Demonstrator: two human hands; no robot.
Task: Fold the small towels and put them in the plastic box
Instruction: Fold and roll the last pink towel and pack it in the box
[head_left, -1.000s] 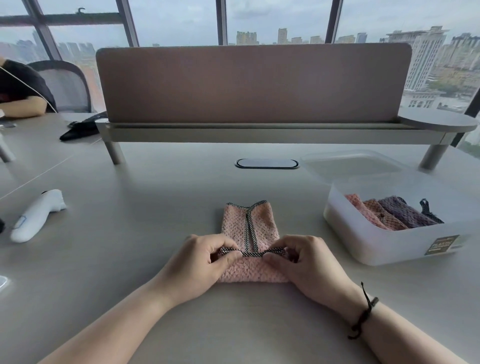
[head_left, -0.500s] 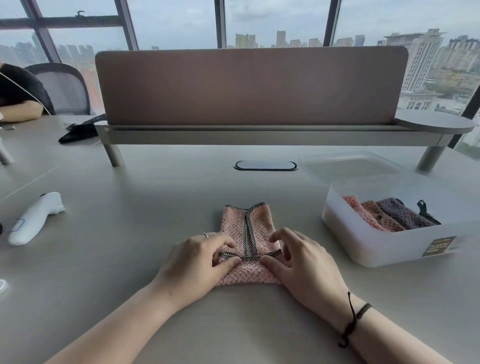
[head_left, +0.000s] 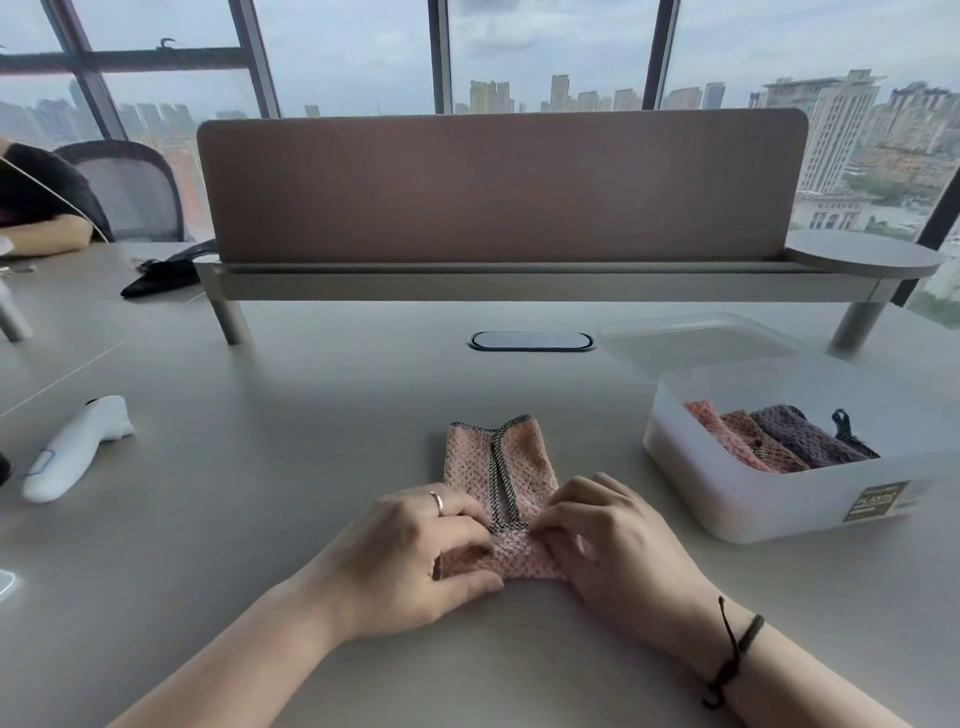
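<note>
A: We locate the pink towel (head_left: 496, 467) flat on the grey desk (head_left: 260, 467), centred in front of us. Its two long sides are folded inward and meet along a checked black-and-white trim down the middle

B: Hand status?

A: Our left hand (head_left: 410, 556) presses on the near left corner, fingers curled down onto the cloth; a ring shows on one finger. Our right hand (head_left: 618, 545) mirrors it on the near right corner, fingertips pinched into the folded near edge. Both hands are clamped on the towel, close together, thumbs tucked at the near hem

B: Container position?

A: The translucent plastic box (head_left: 769, 499) sits to the right of the towel, apart from it, lid off. Inside, we see folded towels (head_left: 769, 436) standing side by side: pink, dusty rose and purple, with a dark loop at the far right. The clear lid (head_left: 696, 343) lies just behind the box

B: Other items?

A: A white handheld controller (head_left: 78, 447) lies well left on the desk
</note>
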